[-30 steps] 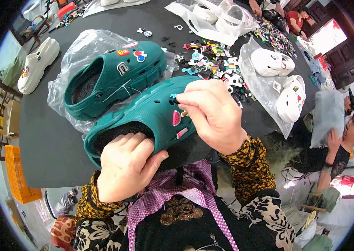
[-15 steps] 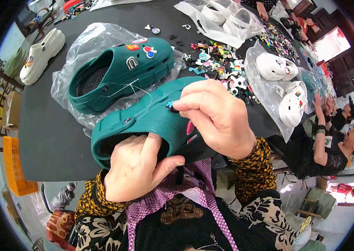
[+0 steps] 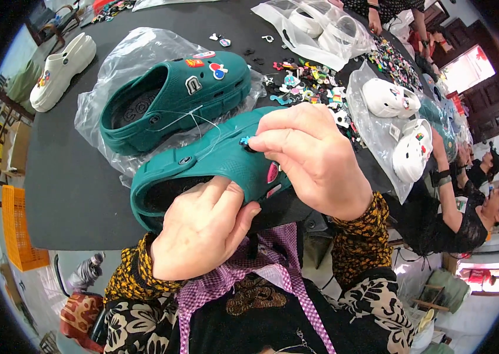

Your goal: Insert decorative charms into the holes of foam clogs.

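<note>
Two hands work one teal clog (image 3: 214, 162) above the dark bench (image 3: 72, 177). Head view: left hand (image 3: 205, 227) has its grip clamped on the heel end; right hand (image 3: 314, 156) pinches a small blue charm (image 3: 244, 141) closed at the upper. Since a second ago the clog has tilted and the fingertips have moved onto a hole, so I judge the seating to be in progress.

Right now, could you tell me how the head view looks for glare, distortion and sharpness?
Head view: strong fisheye bending at the rim, dark corners; the window is blown out; glare on the plastic bag; both hands, left hand and right hand, and the green clog look sharp.
</note>
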The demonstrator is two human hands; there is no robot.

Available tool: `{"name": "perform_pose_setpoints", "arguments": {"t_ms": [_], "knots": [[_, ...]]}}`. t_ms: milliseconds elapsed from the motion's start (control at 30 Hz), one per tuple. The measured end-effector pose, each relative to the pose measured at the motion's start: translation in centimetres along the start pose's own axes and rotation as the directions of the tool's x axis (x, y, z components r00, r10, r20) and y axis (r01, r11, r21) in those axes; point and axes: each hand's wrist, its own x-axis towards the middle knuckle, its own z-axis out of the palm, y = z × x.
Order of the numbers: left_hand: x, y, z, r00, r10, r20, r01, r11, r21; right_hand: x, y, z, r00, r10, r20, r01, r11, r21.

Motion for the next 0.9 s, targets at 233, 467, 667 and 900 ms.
{"name": "perform_pose_setpoints", "arguments": {"t_ms": [233,467,667,900], "knots": [[-0.1,0.4,0.4,1.0,0.024,-0.005,-0.024,0.998,-0.062,-1.0,-0.2,-0.5,0.997,-0.059,0.044,0.059,0.998,0.009],[-0.4,0.2,0.9,0.994,0.106,-0.032,-0.107,0.993,-0.048,-1.5,-0.2,-0.4,0.991,-0.09,0.094,0.087,0.996,0.033],[0.0,0.3,0.9,0.993,0.112,-0.034,-0.113,0.993,-0.035,-1.7,-0.1,-0.4,0.985,-0.126,0.119,0.121,0.991,0.05],[-0.1,0.3,0.9,0.994,0.11,-0.021,-0.111,0.993,-0.037,-1.7,0.5,-0.4,0.968,-0.155,0.198,0.14,0.986,0.089]]}}
